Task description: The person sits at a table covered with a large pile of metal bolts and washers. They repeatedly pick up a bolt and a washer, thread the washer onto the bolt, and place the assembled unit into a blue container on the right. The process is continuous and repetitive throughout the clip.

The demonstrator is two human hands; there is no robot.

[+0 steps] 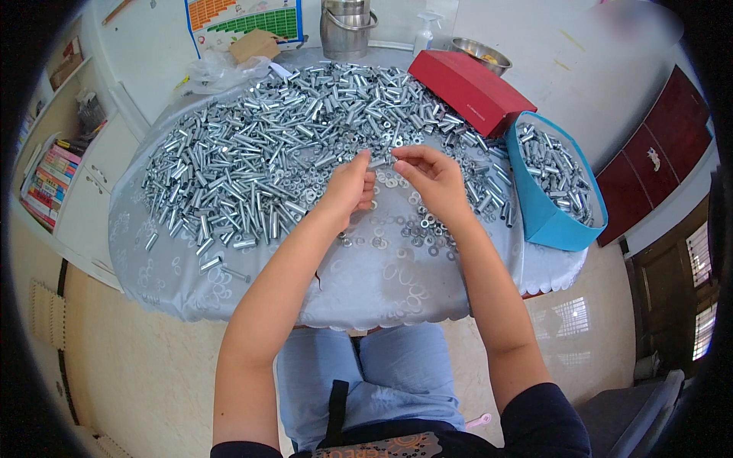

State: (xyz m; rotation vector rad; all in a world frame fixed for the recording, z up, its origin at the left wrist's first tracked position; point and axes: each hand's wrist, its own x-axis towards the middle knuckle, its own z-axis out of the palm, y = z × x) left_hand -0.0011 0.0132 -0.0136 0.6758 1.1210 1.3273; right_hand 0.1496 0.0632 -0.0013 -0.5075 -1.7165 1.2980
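Observation:
Both my hands meet over the near middle of a heap of silvery metal bolts and sleeves (244, 145). My left hand (351, 188) is closed, thumb up, around a small metal bolt (379, 162) whose end points toward the right hand. Thumb and fingertips of my right hand (438, 183) are pinched together at that end. Whether a washer or nut sits between those fingertips is too small to make out. Loose washers (429, 231) lie under and beside the right hand, and more washers and nuts are strewn just beyond both hands.
A blue fabric bin (538, 217) full of metal sleeves stands on the right, beside a red box (473, 90). At the back are a steel pail (345, 32), a spray bottle (426, 34), a metal bowl (500, 63) and a plastic bag (217, 74). A grey cloth (366, 294) covers the table.

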